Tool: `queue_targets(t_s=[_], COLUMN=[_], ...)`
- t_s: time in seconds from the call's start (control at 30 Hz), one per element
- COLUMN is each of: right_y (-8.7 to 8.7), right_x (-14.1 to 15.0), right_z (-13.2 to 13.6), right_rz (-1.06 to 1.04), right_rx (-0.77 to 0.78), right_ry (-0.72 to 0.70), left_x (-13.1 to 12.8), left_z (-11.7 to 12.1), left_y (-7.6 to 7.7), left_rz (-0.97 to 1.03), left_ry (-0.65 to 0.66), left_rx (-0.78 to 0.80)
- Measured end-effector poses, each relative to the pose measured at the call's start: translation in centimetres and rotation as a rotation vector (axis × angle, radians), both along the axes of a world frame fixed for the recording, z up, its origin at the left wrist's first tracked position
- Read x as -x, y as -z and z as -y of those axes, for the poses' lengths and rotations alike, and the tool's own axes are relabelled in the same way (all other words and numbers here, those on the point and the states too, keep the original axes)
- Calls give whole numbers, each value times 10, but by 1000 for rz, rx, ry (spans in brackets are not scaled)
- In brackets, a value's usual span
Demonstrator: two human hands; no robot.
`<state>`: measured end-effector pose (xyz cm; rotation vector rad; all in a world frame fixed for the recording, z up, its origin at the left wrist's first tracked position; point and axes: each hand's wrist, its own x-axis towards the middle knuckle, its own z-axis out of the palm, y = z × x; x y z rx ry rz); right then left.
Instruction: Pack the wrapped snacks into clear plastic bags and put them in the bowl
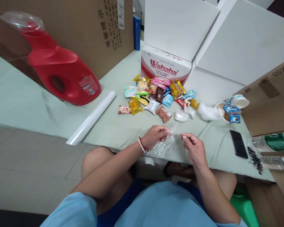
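My left hand [157, 136], with a beaded bracelet at the wrist, pinches the top of a thin clear plastic bag [161, 147]. The crumpled bag hangs below the fingers at the table's front edge. Just to the right, my right hand [192, 145] has thumb and forefinger pressed together; anything between them is too small to make out. Beyond both hands lies a pile of small wrapped snacks, among them a brown packet [164, 114], a silver-white packet [152, 106] and a yellow packet [135, 105]. A crumpled white plastic bag [181, 115] lies beside the pile.
A red jug [68, 67] and a white roll [91, 118] are at left. Behind the snacks stands a Wahaha box [165, 66]. To the right are paper cups [240, 101], a black phone [238, 144], clear bottles [272, 142] and a cardboard box [267, 97].
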<state>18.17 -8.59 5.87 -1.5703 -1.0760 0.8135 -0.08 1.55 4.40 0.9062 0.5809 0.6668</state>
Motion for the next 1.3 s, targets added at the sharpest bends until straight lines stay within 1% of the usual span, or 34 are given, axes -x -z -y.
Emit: queue_targets(t_s=[0.07, 0.1, 0.17, 0.23, 0.37, 0.43, 0.5, 0.6, 0.73, 0.9, 1.0, 1.1, 1.2, 1.3], right_y=[0, 0, -3, -5, -8, -8, -8, -3, 2, 1, 0, -1, -1, -3], right_x=[3, 5, 10, 13, 12, 10, 10, 12, 15, 16, 17, 16, 14, 13], right_z=[-5, -7, -10, -10, -6, -3, 0, 3, 4, 3, 3, 3, 1, -1], right_rz=[-119, -120, -28, 94, 229, 319, 440, 618, 826, 958, 928, 712, 483, 375], right_rx=[54, 54, 23, -6, -32, -88, -172, -277, -294, -322, -321, -278, -180, -114], right_ry=[-38, -76, -150, -181, -137, -110, -97, -108, -107, -99, -107, -135, -130, -133], left_x=[0, 0, -1, -2, -1, 0, 1, 0, -2, -5, -4, -3, -1, 0], left_z=[1, 2, 1, -1, -6, -6, -5, 0, 5, 6, 5, 4, 3, 2], left_y=[0, 1, 2, 3, 4, 4, 3, 0, -2, -1, 1, 1, -2, -4], left_rz=[-5, -9, -18, -33, -70, -72, -63, -40, -26, -55, -65, -45, -12, 14], left_ry=[11, 13, -10, -64, -150, -160, -136, -64, -7, -10, -15, -39, -52, -41], left_rx=[-42, -60, -86, -104, -96, -74, -51, -31, -42, -13, 11, 56, 87, 97])
